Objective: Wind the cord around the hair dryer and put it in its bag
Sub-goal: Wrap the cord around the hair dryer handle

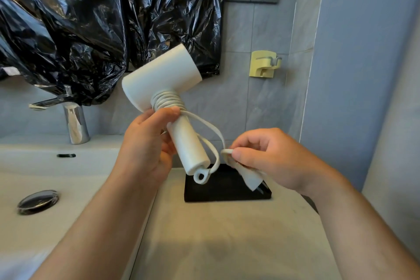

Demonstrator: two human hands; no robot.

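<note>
Hair dryer (162, 79): left hand (145, 150) gripped its handle, thumb pinning the coiled cord (167, 101). Right hand (270, 159) pinched the plug end (248, 176); remaining slack probably wanted taut, adjacent turns.

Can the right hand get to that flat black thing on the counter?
Probably yes. The flat black thing lies on the counter just below the right hand. But that hand is pinching the cord, so it would have to let go first.

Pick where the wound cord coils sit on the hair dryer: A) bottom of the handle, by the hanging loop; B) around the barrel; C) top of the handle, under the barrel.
C: the cord is coiled round the handle of the hair dryer just under its barrel.
</note>
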